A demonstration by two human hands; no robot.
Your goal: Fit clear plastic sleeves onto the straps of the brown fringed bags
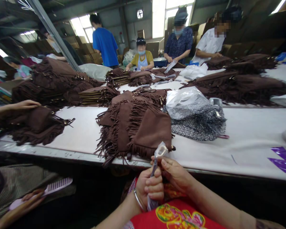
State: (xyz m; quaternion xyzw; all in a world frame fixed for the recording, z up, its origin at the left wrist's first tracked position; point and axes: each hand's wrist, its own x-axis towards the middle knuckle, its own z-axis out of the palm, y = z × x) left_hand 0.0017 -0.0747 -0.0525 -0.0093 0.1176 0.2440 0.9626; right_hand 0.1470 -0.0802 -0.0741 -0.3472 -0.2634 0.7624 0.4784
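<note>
My left hand (150,187) is wrapped round a dark strap in clear plastic (153,168), held upright in front of the table edge. A pale metal-looking fitting shows through the plastic at its top. Just beneath that fitting, my right hand (175,171) pinches the wrapped strap with thumb and fingers. Right behind my hands, a pile of brown fringed bags (153,132) lies on the table, its fringes hanging towards the front edge. The lower end of the strap drops below my left fist, over the red patterned cloth (178,216) on my lap.
A black-and-white woven bag (197,122), partly under clear plastic, lies right of the pile. At left, a neighbour's hand (26,105) rests on another brown bag (39,122); lower down, a hand holds a pink comb (58,186). Several people work across the table (248,140) among brown stacks.
</note>
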